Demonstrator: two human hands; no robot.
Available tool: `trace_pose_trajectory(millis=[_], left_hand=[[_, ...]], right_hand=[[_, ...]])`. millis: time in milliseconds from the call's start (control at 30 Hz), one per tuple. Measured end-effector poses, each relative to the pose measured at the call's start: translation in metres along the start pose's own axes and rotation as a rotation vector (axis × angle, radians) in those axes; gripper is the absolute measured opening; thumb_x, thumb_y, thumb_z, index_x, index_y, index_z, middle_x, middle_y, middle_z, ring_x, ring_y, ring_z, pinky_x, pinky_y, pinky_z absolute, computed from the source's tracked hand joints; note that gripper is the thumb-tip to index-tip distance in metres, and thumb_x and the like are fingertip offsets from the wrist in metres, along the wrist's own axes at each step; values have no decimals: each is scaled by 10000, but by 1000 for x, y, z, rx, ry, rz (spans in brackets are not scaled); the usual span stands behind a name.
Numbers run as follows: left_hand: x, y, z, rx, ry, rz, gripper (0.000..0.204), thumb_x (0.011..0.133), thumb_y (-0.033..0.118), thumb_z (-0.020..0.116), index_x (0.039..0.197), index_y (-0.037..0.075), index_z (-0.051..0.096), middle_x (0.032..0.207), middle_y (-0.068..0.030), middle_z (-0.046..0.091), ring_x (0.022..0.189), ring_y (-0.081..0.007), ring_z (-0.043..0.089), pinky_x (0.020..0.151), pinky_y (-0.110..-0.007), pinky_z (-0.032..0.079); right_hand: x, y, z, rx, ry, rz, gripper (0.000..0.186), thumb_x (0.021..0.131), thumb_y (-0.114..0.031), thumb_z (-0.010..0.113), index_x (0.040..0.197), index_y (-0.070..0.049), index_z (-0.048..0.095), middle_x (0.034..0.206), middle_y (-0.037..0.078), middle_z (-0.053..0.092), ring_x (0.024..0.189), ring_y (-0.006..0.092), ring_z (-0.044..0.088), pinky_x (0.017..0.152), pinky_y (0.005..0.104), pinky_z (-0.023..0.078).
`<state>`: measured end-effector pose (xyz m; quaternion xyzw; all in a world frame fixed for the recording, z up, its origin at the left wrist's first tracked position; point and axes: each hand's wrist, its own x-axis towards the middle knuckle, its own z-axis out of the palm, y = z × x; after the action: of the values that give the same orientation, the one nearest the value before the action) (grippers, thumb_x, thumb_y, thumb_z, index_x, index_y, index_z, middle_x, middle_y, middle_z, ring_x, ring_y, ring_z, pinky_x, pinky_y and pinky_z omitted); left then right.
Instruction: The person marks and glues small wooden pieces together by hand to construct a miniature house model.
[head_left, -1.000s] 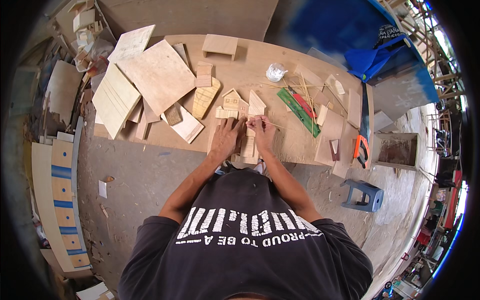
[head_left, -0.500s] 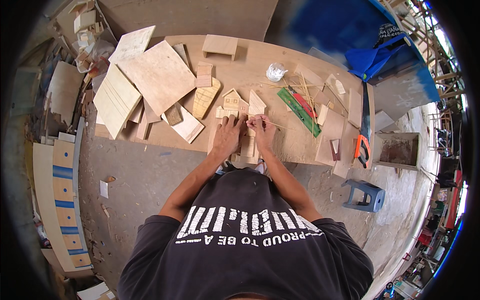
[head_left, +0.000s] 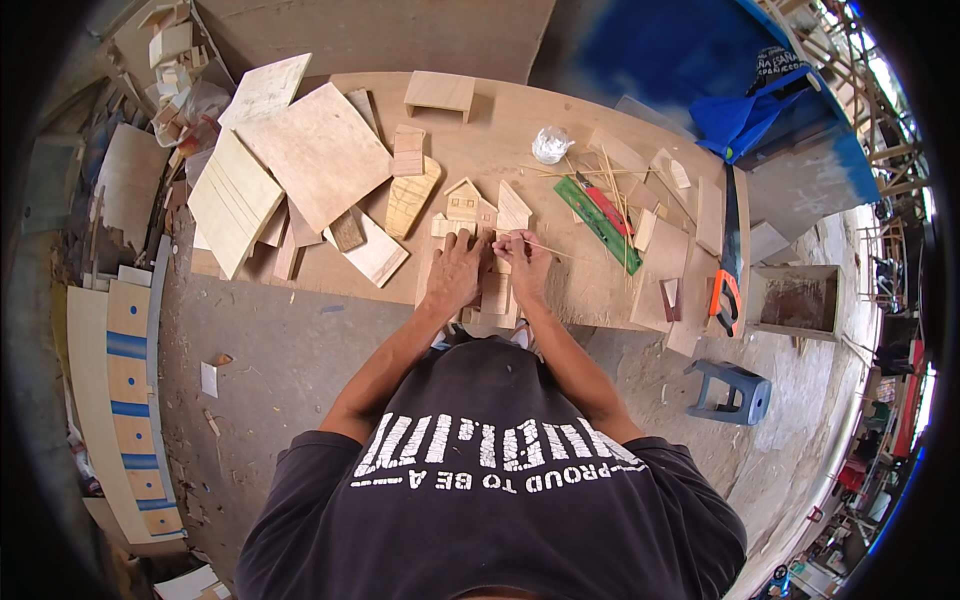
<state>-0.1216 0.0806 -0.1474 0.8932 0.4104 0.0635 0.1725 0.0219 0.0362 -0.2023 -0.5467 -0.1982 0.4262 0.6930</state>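
A small wooden house model [head_left: 462, 201] lies on the workbench [head_left: 510, 130], with a slanted-top wooden piece [head_left: 514, 203] to its right. My left hand [head_left: 455, 270] bends its fingers onto the model's lower part, gripping it against the bench; the fingertips are partly hidden. Just right of it, my right hand [head_left: 522, 260] pinches a thin wooden stick [head_left: 550, 250] over the model. Narrow wooden pieces [head_left: 496, 295] lie beneath and between my hands. Beside my right hand are a green strip [head_left: 595, 222], a red cutter [head_left: 605, 203] and scattered thin sticks.
Plywood boards [head_left: 315, 150] are piled at the bench's left. An orange-handled saw [head_left: 724, 300] lies at the right edge, near a blue stool [head_left: 730, 390] on the floor. A white crumpled bundle [head_left: 553, 145] and small wooden table-like piece [head_left: 440, 92] sit behind. Blue-painted panels stand back right.
My left hand's fingers have shifted slightly forward on the model. My right hand and its stick show little movement.
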Motion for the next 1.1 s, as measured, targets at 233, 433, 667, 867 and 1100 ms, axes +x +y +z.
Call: trace_pose_trajectory(millis=[233, 433, 667, 867, 1100], left_hand=[[-13, -5, -8, -155, 24, 42, 650, 812, 148, 699, 1415, 58, 474, 1215, -156, 516, 1159, -345, 509, 895, -490, 486], [-18, -8, -4, -114, 70, 93, 587, 809, 160, 707, 1346, 5, 529, 1248, -155, 514, 1165, -339, 509, 923, -457, 484], [-16, -14, 3, -97, 73, 111, 557, 794, 143, 718, 1308, -3, 559, 1244, -146, 516, 1153, -331, 514, 922, -438, 485], [-17, -15, 1, -139, 99, 117, 572, 755, 102, 738, 1290, -4, 565, 1219, -150, 518, 1128, -333, 522, 903, -438, 490], [-13, -25, 2, -178, 120, 168, 327, 788, 100, 711, 1082, -11, 620, 1129, -147, 562, 1086, -352, 539, 877, -447, 492]], right_hand=[[-1, -1, -3, 121, 70, 17, 168, 1003, -130, 594, 1032, 35, 609, 898, 105, 672, 814, 191, 695, 779, 302, 603], [-3, -3, -1, 22, 21, 19, 169, 992, -110, 606, 1062, 43, 593, 920, 111, 667, 836, 193, 696, 788, 305, 603], [-1, -1, -1, -45, 13, -3, 176, 994, -104, 601, 1071, 52, 582, 946, 119, 665, 837, 196, 698, 786, 303, 605], [0, 0, 1, -149, -46, -45, 157, 999, -105, 595, 1068, 36, 591, 927, 99, 669, 832, 165, 695, 782, 294, 603], [-11, -18, 2, -69, 64, -109, 139, 1023, -116, 545, 1032, 13, 596, 883, 74, 656, 791, 135, 668, 711, 276, 591]])
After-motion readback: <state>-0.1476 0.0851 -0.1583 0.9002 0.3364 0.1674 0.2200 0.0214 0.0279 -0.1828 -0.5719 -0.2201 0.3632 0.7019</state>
